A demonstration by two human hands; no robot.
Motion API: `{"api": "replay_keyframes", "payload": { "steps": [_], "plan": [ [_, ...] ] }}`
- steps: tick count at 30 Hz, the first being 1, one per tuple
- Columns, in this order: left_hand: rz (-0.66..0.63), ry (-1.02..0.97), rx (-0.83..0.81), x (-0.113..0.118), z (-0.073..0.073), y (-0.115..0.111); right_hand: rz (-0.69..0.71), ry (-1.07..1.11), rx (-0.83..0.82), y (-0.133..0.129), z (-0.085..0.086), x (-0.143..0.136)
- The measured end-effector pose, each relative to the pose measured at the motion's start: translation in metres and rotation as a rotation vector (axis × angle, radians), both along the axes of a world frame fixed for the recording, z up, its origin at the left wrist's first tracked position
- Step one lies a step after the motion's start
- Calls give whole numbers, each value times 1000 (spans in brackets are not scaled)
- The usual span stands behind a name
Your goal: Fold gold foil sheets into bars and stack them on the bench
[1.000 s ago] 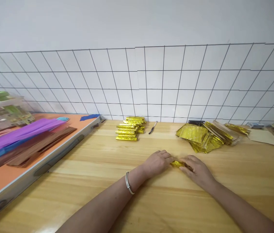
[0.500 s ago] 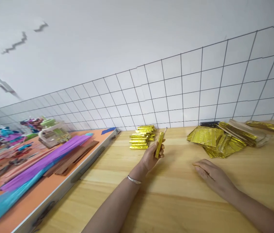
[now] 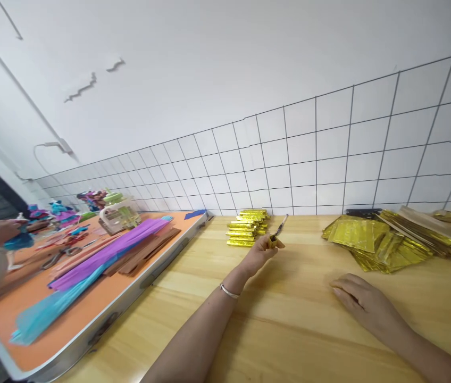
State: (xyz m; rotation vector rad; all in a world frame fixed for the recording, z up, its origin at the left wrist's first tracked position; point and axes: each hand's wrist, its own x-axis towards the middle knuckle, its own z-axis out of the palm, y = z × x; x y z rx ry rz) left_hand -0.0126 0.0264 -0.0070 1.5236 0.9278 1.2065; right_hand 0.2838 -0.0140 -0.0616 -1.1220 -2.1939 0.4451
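Note:
My left hand (image 3: 260, 253) is closed around a small gold foil tube (image 3: 273, 242), with its hollow end facing me. A pen (image 3: 281, 225) lies on the wooden table just beyond these fingers. To the left of the held tube is a stack of similar gold foil tubes (image 3: 245, 229). Lower right, my right hand (image 3: 357, 300) rests on the table, its fingers curled and drawn together with nothing visible in them. Beyond it lies a loose pile of flat gold foil sheets (image 3: 369, 239).
An orange-topped table (image 3: 101, 324) with a pale raised rim adjoins on the left. It carries purple crepe paper (image 3: 117, 247), brown strips (image 3: 149, 252), scissors (image 3: 56, 258) and a clear jug (image 3: 119, 215). Another person's hand (image 3: 0, 234) shows at the far left. A grid-lined wall (image 3: 301, 154) stands behind.
The view has swung left, bringing another person's arm into sight. My left hand has turned the gold tube from upright to end-on. My right hand stays resting on the table.

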Motion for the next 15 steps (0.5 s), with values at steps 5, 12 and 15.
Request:
{"api": "replay_keyframes", "payload": {
  "steps": [5,12,15],
  "plan": [
    [19,6,-8,2,-11,3,3,-62,18,7,-10,3],
    [78,13,5,2,-23,10,8,-122,40,13,-20,7],
    [108,17,35,2,-23,12,15,-119,52,15,-23,9]
  ]
}}
